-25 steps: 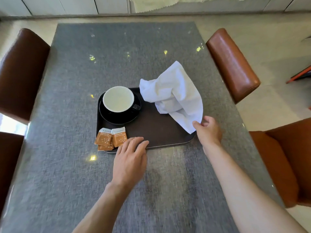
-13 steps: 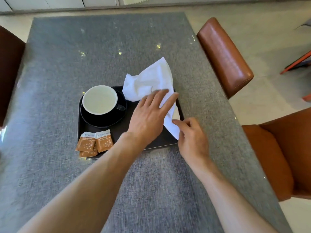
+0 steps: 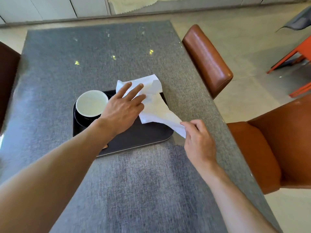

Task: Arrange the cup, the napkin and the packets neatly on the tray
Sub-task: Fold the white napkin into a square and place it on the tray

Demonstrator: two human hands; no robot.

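Since half a second ago the right hand (image 3: 199, 140) has drawn the near corner of the napkin (image 3: 158, 110) out past the tray's right edge, so the cloth, then bunched toward the tray's far right corner, is now pulled into a longer, flatter strip running from that corner toward the desk's near right side. The right hand's grip is closed: thumb and fingers are pinched together on that near corner of the napkin, which hangs just above the desk beside the tray's near right corner. The left hand (image 3: 123, 106) has slid further over the cloth; its grip is open, the fingers (image 3: 133, 93) spread and lying flat on the far part of the napkin, pressing it down rather than clasping it. The far end of the napkin overhangs the tray's far edge onto the desk (image 3: 101, 52). The dark tray (image 3: 148, 137) sits on the grey desk nearer the right edge than the left. The cup (image 3: 91, 102), white inside, stands on a dark saucer in the tray's far left corner, just beside the left wrist. The packets (image 3: 105, 146), plainly seen at the tray's near left corner earlier, are now almost wholly hidden under the left forearm; only an orange sliver shows at the tray's near edge. Brown chairs (image 3: 207, 59) stand along the desk's right edge.
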